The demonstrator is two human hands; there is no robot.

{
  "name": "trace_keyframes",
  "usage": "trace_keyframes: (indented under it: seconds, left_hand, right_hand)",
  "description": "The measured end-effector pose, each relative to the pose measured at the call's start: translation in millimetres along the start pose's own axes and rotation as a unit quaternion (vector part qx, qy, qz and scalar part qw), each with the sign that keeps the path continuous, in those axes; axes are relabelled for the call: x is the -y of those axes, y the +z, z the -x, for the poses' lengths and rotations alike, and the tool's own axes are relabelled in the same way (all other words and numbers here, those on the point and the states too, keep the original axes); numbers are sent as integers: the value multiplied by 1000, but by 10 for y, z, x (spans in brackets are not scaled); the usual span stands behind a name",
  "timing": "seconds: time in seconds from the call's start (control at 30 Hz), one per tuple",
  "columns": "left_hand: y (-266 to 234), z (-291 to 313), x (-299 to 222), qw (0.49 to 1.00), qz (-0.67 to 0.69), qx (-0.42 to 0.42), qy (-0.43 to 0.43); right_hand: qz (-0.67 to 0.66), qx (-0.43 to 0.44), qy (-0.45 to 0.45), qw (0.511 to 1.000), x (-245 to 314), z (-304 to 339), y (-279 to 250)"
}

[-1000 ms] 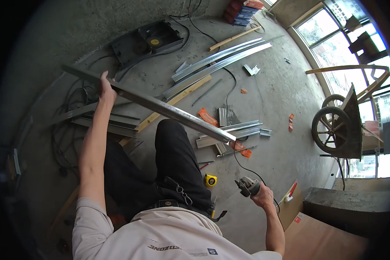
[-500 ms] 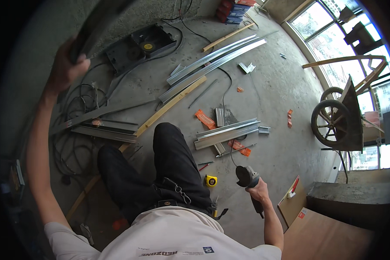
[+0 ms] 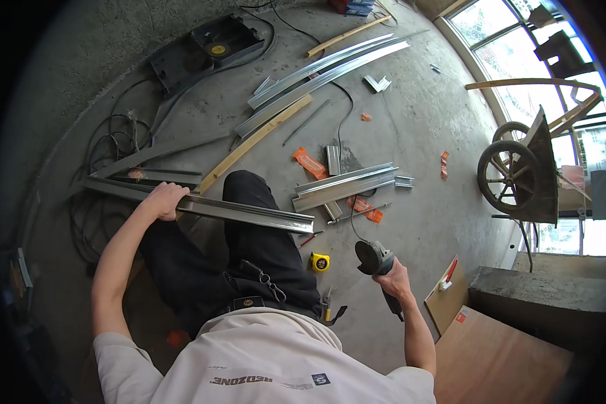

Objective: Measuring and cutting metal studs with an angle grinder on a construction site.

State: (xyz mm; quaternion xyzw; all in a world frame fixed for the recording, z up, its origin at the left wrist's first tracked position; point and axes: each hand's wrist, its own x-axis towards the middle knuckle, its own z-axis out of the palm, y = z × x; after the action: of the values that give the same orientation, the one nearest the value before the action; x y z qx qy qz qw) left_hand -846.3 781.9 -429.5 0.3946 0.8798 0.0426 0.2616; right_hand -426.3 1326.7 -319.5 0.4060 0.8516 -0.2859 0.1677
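My left hand [image 3: 165,200] is closed over a silver metal channel [image 3: 249,214], which lies slanted across my thighs with its near end to the right. In my right hand [image 3: 394,279] is an angle grinder [image 3: 373,257], held by its body off to the right, apart from the channel. Its round head faces up and left, and a cord runs away from it. On the floor between the grinder and my leg sits a yellow tape measure [image 3: 320,262]. A red pencil-like stick [image 3: 310,238] lies by the channel's end.
Short metal channels [image 3: 347,185] are stacked ahead among orange wrappers [image 3: 310,163]. Farther off lie long channels [image 3: 323,81], a wooden strip [image 3: 256,143] and an open black case [image 3: 209,54]. Cables coil at left. A wheelbarrow [image 3: 518,168] and plywood [image 3: 505,357] stand right.
My left hand came down from the upper left, bringing a long piece, blurred before, across my thighs. The grinder stays in my right hand, shifted slightly. The whole view has tilted a little.
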Motion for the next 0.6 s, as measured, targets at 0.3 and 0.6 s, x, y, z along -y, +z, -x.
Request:
trace_keyframes:
  seconds: [0.3, 0.6]
  left_hand:
    - [-288, -710, -2096, 977, 84, -70, 184]
    - [261, -926, -2632, 968, 98, -205, 108]
  right_hand:
    - [180, -20, -113, 977, 622, -140, -393]
    - [282, -42, -277, 918, 1368, -328, -509]
